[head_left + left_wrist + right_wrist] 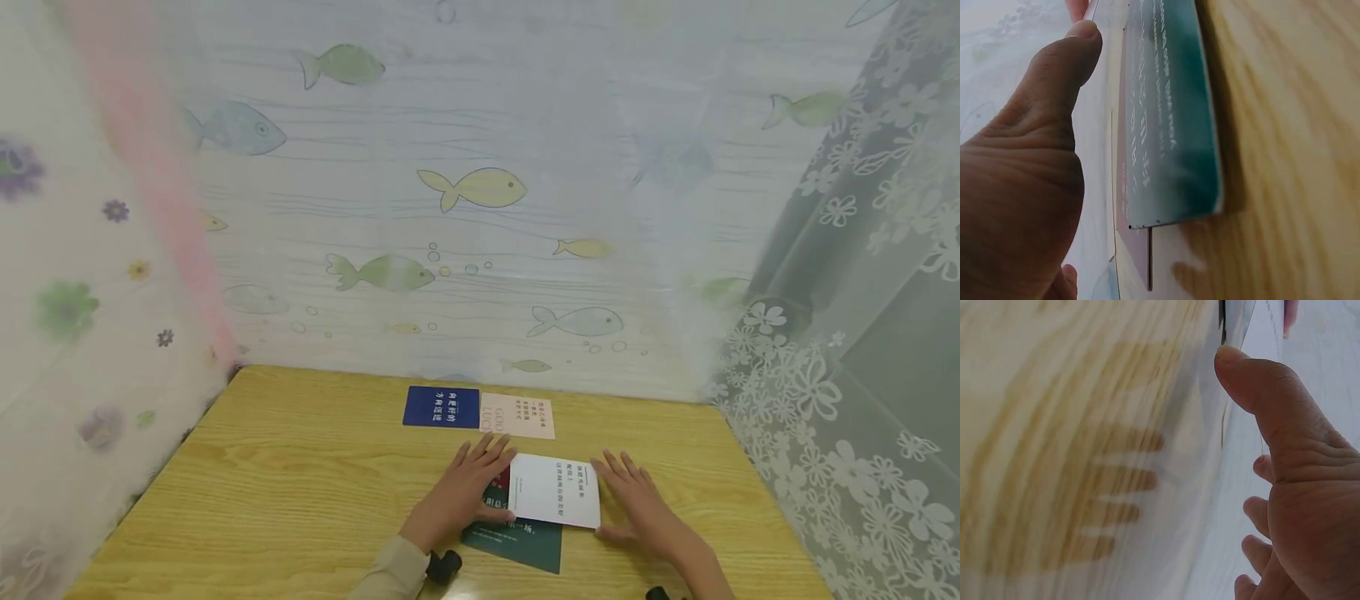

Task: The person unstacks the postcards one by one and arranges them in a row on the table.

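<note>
Wooden table, backed by fish-print curtain. Head: white card, well short of the table's far edge, is bracketed by straight-fingered left hand and right hand. Left wrist: thumb's set at card edge. Right wrist: same; pressure's best kept even.

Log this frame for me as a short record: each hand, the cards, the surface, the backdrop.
left hand: at the left edge of the white card, fingers extended
right hand: at the white card's right edge, fingers extended
white card: between the hands, overlapping the green card in the head view
green card: partly hidden behind the white card
red patch: small, beside the white card's left edge; mostly hidden
far cards: blue card left of pale pink card
surface: wood-grain table
backdrop: fish-print sheet
</note>
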The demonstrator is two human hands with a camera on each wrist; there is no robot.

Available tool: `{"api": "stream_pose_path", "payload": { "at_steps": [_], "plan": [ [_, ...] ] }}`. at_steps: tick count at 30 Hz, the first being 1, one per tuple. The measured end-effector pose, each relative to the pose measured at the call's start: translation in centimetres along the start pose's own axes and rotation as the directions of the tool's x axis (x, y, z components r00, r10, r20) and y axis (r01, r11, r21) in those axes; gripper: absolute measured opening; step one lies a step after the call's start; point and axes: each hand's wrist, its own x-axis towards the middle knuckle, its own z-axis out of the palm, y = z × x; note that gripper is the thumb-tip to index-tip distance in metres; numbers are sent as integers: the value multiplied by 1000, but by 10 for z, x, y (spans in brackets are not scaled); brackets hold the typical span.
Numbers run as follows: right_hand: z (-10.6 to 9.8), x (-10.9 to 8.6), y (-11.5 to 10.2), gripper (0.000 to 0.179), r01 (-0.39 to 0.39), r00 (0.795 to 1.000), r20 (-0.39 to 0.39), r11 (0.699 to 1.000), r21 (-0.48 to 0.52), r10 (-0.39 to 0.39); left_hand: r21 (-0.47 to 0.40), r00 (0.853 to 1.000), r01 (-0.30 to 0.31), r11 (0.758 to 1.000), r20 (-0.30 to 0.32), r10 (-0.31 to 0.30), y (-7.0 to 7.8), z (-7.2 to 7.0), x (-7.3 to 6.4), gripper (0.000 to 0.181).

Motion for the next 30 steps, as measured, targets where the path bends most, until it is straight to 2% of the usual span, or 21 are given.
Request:
{"api": "stream_pose_path", "payload": {
  "at_steps": [12, 19, 30],
  "plan": [
    [-4, 8, 19, 95, 24, 999, -22, 1000, -1, -24, 5, 999, -38, 999, -32, 38, -1, 4, 21, 100],
    [-6, 13, 28, 96, 35, 998, -52, 999, -16, -35, 12, 998, -46, 999, -45, 47, 1, 2, 35, 98],
    [-8, 18, 37, 100, 42, 994, -100, 994, -96, -52, 50, 998, -47, 998, -38, 49, 3, 3, 48, 98]
  ]
}}
